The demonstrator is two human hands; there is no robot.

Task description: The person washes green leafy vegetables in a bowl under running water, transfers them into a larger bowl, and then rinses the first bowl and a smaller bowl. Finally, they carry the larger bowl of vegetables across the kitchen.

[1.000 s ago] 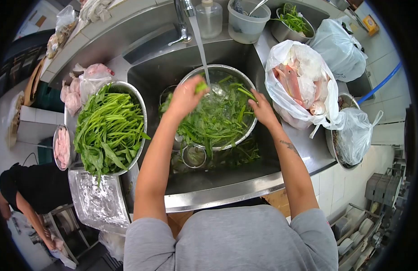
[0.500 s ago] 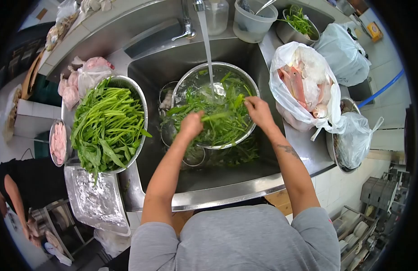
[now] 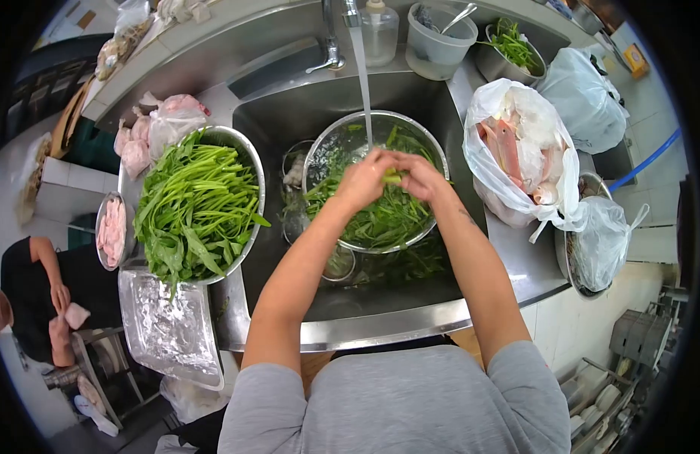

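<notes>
My left hand [image 3: 363, 180] and my right hand [image 3: 418, 175] meet over a steel bowl [image 3: 433, 145] standing in the sink [image 3: 289, 113]. Both hold the same bunch of green leafy stems [image 3: 392, 178] between them. The bowl holds water and more greens [image 3: 380, 219]. A stream of water [image 3: 363, 83] runs from the tap [image 3: 336, 34] into the bowl just behind my hands. Loose greens and a small metal strainer [image 3: 339, 263] lie on the sink floor beside the bowl.
A big steel bowl piled with greens [image 3: 197, 204] stands left of the sink, above a foil tray [image 3: 168, 329]. Bags of raw meat [image 3: 157, 125] and fish [image 3: 516, 151] flank the sink. A soap bottle [image 3: 380, 30], a tub [image 3: 439, 36] and another person [image 3: 47, 295] are nearby.
My hands have come together above the bowl, lifting a bunch of greens out of the water. The person at the left has shifted.
</notes>
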